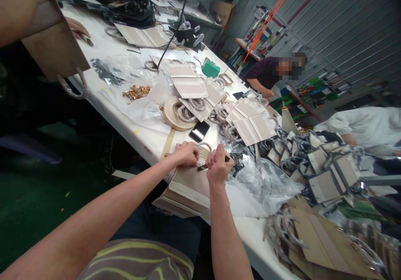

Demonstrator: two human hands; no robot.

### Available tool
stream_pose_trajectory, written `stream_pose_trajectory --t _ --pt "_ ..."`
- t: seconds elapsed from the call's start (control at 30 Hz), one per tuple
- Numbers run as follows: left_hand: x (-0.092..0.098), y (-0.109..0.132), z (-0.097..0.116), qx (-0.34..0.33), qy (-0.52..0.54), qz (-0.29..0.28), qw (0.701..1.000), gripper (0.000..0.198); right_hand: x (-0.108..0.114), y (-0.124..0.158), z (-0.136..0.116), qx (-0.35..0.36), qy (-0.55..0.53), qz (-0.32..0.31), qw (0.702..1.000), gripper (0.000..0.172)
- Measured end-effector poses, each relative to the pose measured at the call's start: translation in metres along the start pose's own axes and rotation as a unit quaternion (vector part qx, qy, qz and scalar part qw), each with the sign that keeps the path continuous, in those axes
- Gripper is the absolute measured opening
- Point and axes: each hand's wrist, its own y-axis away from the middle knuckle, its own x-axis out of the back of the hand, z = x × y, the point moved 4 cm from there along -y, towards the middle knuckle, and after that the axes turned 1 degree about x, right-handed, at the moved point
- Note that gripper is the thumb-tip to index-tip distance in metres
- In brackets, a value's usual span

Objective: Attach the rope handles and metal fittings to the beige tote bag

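A beige handbag with a round, plastic-wrapped handle lies at the table's near edge, its folded side hanging toward my lap. My left hand grips its upper part beside the handle, with the fingers curled. My right hand is closed around a small hand tool. The tool's dark end shows past my fingers, and its metal tip touches or nearly touches the bag near my left fingertips. What kind of tool it is, I cannot tell.
Beyond my hands are a phone, a tape roll, gold hardware and stacked beige bag panels. Crumpled plastic and bag piles lie to the right. A co-worker sits across; another person's hand is at left.
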Motion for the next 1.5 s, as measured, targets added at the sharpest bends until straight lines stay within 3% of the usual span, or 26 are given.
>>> stream_pose_trajectory --t 0.4,0.87,1.07,1.13,1.33,1.5 --pt "0.001 0.002 -0.001 -0.018 0.008 -0.011 1.000 0.017 -0.008 -0.011 0.008 -0.035 -0.037 0.002 0.999 0.070" --pt "0.004 0.003 0.003 -0.034 -0.011 -0.032 0.999 0.022 -0.008 -0.071 0.068 -0.253 0.010 0.079 0.964 0.068" --pt "0.005 0.003 0.003 -0.030 -0.026 -0.051 0.998 0.026 -0.008 -0.067 0.050 -0.261 -0.011 0.031 0.965 0.073" --pt "0.003 0.001 0.000 -0.030 -0.019 -0.049 0.998 0.027 -0.002 -0.056 0.035 -0.225 -0.032 0.006 0.974 0.073" --pt "0.001 -0.002 -0.004 -0.030 -0.013 -0.055 0.998 0.028 0.003 -0.006 -0.001 0.041 -0.011 0.002 0.999 0.069" --pt "0.000 -0.002 -0.005 -0.030 -0.013 -0.060 0.998 0.031 -0.006 0.018 -0.004 0.120 0.068 0.005 0.990 0.062"
